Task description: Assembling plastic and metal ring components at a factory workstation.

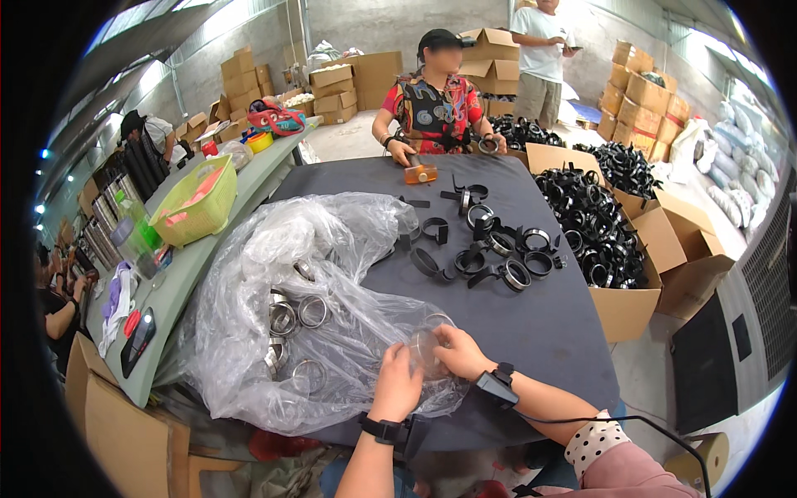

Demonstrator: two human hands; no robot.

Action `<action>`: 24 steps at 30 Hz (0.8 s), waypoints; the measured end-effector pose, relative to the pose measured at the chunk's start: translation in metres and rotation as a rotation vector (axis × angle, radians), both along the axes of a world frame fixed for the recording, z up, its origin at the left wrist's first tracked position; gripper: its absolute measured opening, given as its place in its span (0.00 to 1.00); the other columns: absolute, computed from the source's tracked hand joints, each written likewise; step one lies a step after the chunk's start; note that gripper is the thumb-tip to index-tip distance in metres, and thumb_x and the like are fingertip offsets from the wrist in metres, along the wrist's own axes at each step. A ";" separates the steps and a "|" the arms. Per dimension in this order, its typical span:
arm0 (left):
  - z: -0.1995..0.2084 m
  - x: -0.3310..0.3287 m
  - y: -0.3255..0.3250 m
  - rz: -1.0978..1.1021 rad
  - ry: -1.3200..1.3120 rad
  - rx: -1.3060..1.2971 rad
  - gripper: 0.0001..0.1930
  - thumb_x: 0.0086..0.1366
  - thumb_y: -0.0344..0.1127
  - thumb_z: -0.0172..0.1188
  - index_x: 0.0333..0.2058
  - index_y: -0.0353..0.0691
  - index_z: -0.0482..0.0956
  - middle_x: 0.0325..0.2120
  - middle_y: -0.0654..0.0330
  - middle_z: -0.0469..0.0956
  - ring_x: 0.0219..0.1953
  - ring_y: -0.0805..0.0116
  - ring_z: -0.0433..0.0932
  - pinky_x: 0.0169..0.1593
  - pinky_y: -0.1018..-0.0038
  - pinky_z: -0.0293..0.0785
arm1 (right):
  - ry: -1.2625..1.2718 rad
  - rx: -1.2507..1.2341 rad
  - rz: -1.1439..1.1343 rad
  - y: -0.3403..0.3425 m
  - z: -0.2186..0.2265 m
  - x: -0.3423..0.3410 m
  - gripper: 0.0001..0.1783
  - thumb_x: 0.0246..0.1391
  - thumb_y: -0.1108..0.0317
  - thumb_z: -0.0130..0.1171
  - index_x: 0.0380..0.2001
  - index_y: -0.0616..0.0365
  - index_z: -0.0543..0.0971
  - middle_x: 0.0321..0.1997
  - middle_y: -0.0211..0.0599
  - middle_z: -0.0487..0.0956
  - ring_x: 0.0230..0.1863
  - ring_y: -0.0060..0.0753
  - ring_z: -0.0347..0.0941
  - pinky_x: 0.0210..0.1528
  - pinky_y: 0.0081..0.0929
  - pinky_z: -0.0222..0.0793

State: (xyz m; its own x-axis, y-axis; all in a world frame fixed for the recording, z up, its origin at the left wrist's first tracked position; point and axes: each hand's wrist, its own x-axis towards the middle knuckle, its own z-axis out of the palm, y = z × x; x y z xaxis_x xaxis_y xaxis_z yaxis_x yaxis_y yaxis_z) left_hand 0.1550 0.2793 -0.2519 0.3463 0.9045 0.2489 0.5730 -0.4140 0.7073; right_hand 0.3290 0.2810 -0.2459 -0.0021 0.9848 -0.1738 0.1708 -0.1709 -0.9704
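A large clear plastic bag spreads over the left of the dark table, with several shiny metal rings lying in its folds. At the bag's near right corner, my left hand and my right hand are closed around a round, see-through bundle of plastic. A metal ring's edge shows just beyond my right fingers; whether it lies inside the bundle I cannot tell. Farther off, several rings with black straps are scattered on the table.
Opposite me, a person holds a ring near an orange object. Cartons full of black-strapped rings stand on the right. A side table on the left carries a green basket and a phone. A cable hangs by my right forearm.
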 end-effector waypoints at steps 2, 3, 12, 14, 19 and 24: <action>-0.003 0.005 0.001 0.000 -0.014 -0.047 0.23 0.56 0.26 0.60 0.52 0.35 0.72 0.54 0.40 0.67 0.58 0.43 0.66 0.60 0.58 0.65 | 0.153 -0.021 0.100 -0.001 0.002 0.004 0.14 0.52 0.78 0.52 0.43 0.64 0.73 0.34 0.34 0.78 0.21 0.21 0.73 0.21 0.20 0.70; 0.004 0.008 -0.002 0.027 0.040 -0.007 0.22 0.56 0.27 0.60 0.51 0.36 0.72 0.54 0.41 0.67 0.58 0.43 0.66 0.59 0.58 0.65 | 0.150 -0.022 0.100 -0.003 0.003 0.007 0.14 0.52 0.78 0.52 0.43 0.64 0.73 0.34 0.34 0.78 0.21 0.21 0.73 0.21 0.20 0.70; -0.001 0.034 0.002 0.004 0.193 0.159 0.09 0.52 0.31 0.66 0.33 0.38 0.78 0.43 0.53 0.75 0.51 0.51 0.71 0.53 0.60 0.68 | -0.065 0.008 -0.172 0.018 -0.002 0.083 0.19 0.53 0.75 0.57 0.49 0.68 0.74 0.34 0.38 0.80 0.24 0.24 0.77 0.23 0.19 0.72; 0.010 0.030 0.001 -0.010 0.084 0.191 0.08 0.53 0.30 0.66 0.31 0.37 0.78 0.42 0.53 0.76 0.50 0.51 0.71 0.52 0.59 0.68 | -0.176 0.012 -0.142 0.021 -0.005 0.089 0.18 0.54 0.72 0.58 0.48 0.68 0.74 0.32 0.39 0.80 0.22 0.23 0.77 0.22 0.22 0.71; 0.052 -0.006 -0.010 0.125 -0.097 0.408 0.06 0.54 0.29 0.65 0.30 0.37 0.77 0.40 0.54 0.76 0.48 0.52 0.72 0.50 0.59 0.68 | -0.693 0.279 -0.131 0.038 -0.004 0.091 0.17 0.55 0.65 0.59 0.45 0.65 0.77 0.40 0.42 0.78 0.33 0.37 0.79 0.34 0.33 0.74; 0.035 -0.055 -0.010 0.444 0.371 0.158 0.08 0.54 0.30 0.65 0.32 0.38 0.76 0.41 0.53 0.76 0.49 0.52 0.72 0.52 0.59 0.66 | -0.958 0.665 -0.070 0.079 0.000 0.067 0.20 0.51 0.67 0.57 0.49 0.59 0.75 0.47 0.43 0.74 0.43 0.48 0.76 0.44 0.38 0.74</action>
State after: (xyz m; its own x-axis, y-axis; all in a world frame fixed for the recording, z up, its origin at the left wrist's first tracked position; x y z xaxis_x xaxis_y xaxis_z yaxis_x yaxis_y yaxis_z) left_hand 0.1004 0.2695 -0.2169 0.0338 0.9445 0.3269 0.9122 -0.1628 0.3760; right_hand 0.3959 0.3600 -0.2455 -0.0918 0.8749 0.4756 0.8918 0.2847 -0.3515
